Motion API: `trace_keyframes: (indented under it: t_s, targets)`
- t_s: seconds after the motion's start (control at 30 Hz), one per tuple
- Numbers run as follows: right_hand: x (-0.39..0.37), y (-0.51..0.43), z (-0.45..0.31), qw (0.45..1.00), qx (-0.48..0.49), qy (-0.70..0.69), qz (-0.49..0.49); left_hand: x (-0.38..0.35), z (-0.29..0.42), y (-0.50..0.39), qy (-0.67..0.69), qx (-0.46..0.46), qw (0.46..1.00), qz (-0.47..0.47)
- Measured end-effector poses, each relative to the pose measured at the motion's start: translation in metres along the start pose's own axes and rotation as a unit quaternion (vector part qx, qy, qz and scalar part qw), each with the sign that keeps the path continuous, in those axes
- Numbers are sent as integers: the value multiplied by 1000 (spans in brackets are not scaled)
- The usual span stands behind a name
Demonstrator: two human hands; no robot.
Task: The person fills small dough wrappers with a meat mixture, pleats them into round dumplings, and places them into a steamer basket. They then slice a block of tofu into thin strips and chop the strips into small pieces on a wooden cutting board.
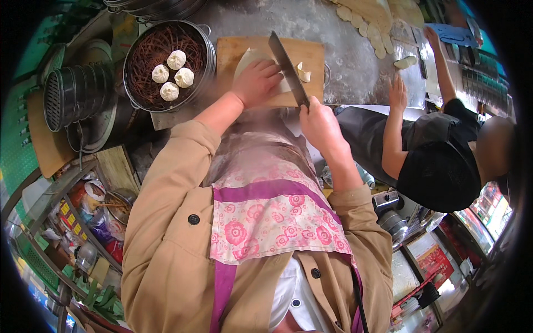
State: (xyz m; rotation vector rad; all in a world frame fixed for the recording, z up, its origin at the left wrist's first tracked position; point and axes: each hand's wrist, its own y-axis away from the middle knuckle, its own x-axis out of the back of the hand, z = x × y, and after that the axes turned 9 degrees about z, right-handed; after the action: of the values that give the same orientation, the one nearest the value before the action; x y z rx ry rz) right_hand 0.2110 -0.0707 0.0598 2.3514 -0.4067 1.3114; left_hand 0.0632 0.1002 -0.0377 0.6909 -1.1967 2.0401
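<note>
My right hand grips the handle of a broad-bladed kitchen knife, whose long blade slants up and left across the wooden cutting board. Left of the blade, a pale piece of dough lies on the board. My left hand presses down on that dough with bent fingers, close beside the blade, and hides much of it. A small curled strip of dough sits apart, on the blade's right side.
A round metal steamer at left holds several pleated buns on brown strands. Stacked steamer trays stand farther left. On the metal worktop, dough rounds lie at the back. A person in black reaches over it at right, near dough pieces.
</note>
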Motion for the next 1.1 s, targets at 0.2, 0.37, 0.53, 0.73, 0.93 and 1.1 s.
trace_keyframes:
  t_s: [0.2, 0.37, 0.53, 0.73, 0.93, 1.1]
  targets:
    - [-19, -7, 10, 1000, 14, 20, 9, 0, 1, 4, 10, 12, 1000, 4]
    - [-15, 1, 2, 1000, -5, 15, -6, -5, -2, 6, 7, 12, 1000, 17]
    - [-18, -8, 4, 999, 22, 34, -1, -5, -1, 9, 5, 27, 999, 17]
    - [-34, -7, 6, 1000, 10, 18, 10, -4, -4, 9, 5, 20, 1000, 21]
    - [-51, -12, 14, 999, 15, 1, 43, 1, -11, 16, 17, 23, 999, -39]
    - [-24, -14, -1, 1000, 13, -12, 18, 5, -11, 18, 8, 6, 1000, -19]
